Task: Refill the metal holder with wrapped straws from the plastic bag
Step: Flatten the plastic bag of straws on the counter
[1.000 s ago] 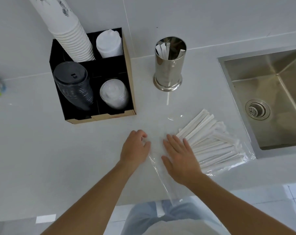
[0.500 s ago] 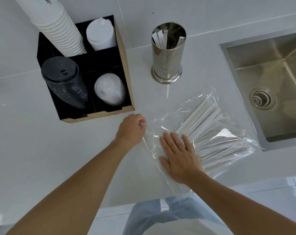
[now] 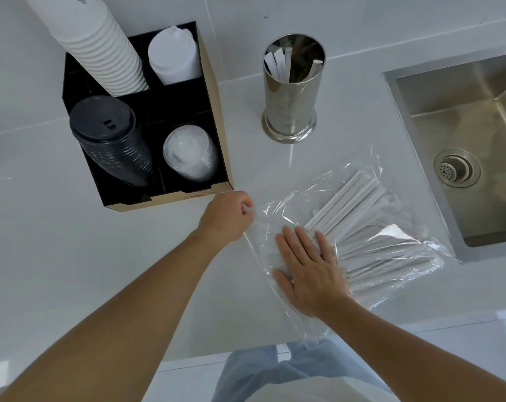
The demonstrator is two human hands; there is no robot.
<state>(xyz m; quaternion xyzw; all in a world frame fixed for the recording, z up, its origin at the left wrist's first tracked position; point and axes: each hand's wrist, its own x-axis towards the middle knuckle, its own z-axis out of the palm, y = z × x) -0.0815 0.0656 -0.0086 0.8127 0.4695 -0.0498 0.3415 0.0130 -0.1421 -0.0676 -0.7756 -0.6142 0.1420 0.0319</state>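
Observation:
A clear plastic bag (image 3: 277,204) lies on the white counter with a fan of white paper-wrapped straws (image 3: 370,227) inside it. My left hand (image 3: 225,217) pinches the bag's open left edge and holds it up a little. My right hand (image 3: 309,271) lies flat, fingers spread, inside the bag's mouth, with its fingertips at the near ends of the straws. The shiny metal holder (image 3: 291,91) stands upright behind the bag, with a few wrapped straws leaning in it.
A black organiser box (image 3: 214,132) at the left holds stacks of white cups, black lids and clear lids. A steel sink (image 3: 463,146) is set into the counter at the right. The counter's front edge runs just below my right wrist.
My left hand has lifted the bag's edge up and leftwards, opening the bag. My right hand has slid a little further in towards the straws.

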